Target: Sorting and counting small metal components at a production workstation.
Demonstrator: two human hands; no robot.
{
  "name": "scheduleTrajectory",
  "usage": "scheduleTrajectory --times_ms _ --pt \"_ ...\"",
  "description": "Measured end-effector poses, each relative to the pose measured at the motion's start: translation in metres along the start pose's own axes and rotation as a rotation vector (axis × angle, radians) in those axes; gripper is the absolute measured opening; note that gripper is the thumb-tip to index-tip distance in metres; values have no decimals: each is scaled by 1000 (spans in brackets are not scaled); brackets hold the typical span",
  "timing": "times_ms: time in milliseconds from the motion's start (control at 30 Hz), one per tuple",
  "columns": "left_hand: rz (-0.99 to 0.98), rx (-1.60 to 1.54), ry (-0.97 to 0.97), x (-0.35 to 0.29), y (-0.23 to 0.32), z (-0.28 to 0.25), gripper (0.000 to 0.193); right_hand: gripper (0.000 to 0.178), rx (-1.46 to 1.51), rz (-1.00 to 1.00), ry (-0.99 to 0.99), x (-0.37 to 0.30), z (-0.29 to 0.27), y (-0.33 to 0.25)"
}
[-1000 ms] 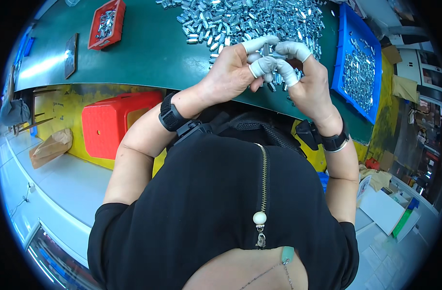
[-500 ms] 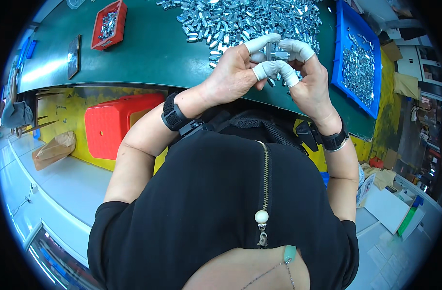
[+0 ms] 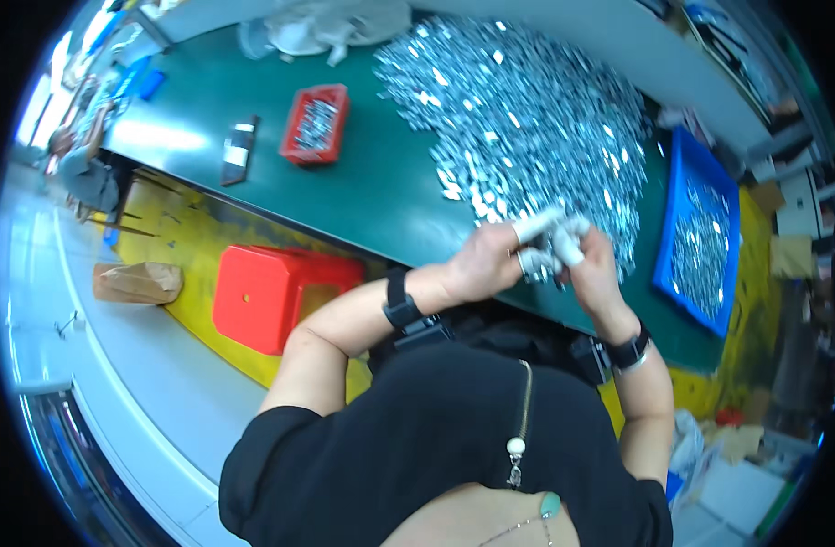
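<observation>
My left hand [image 3: 492, 262] and my right hand [image 3: 594, 270] meet over the near edge of a large pile of small silver metal fittings [image 3: 536, 118]. White finger covers sit on the thumbs and fingers of both. Bent fingers of each hand close toward each other around a small silver metal fitting [image 3: 551, 244]. Blur and the finger covers hide most of it, so its exact shape cannot be made out. Black straps circle both wrists.
On the green table [image 3: 381, 210] are a red bin [image 3: 339, 128] of metal parts and a dark flat object [image 3: 238, 150]. A blue tray [image 3: 670, 205] with many fittings lies at the right. Below the table's edge stands a red stool [image 3: 253, 301]; a white bag [image 3: 344, 23] is at the back.
The view has shifted, showing more of the table's far side, and everything appears lower. My hands stay together at the fittings, with the fingers drawn closer around the piece.
</observation>
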State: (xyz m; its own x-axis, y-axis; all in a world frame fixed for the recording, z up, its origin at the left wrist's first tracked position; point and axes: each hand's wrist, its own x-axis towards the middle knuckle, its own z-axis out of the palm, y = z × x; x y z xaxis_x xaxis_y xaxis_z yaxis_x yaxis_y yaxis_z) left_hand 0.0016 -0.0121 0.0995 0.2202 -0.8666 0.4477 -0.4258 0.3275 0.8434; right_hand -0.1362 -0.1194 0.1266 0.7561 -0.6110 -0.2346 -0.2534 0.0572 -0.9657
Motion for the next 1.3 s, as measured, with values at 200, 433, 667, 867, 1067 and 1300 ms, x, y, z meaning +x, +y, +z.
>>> scheduleTrajectory --times_ms 200,433,667,867,1067,1300 --pt "-395 -428 -191 -5 16 -11 52 12 -413 -598 76 -1 11 -2" --pt "-357 -477 -222 -12 22 3 48 16 -883 -791 -3 -17 -10 3" --pt "-100 -157 -229 2 32 22 46 25 -289 -463 92 -37 -17 21" --pt "8 -45 -206 12 30 32 49 32 -90 -351 126 -39 -21 25" --pt "-1 -39 -266 18 28 37 48 33 50 -301 71 -41 -26 29" --pt "-107 -291 -297 21 24 29 47 35 250 -35 -111 -33 -43 13"
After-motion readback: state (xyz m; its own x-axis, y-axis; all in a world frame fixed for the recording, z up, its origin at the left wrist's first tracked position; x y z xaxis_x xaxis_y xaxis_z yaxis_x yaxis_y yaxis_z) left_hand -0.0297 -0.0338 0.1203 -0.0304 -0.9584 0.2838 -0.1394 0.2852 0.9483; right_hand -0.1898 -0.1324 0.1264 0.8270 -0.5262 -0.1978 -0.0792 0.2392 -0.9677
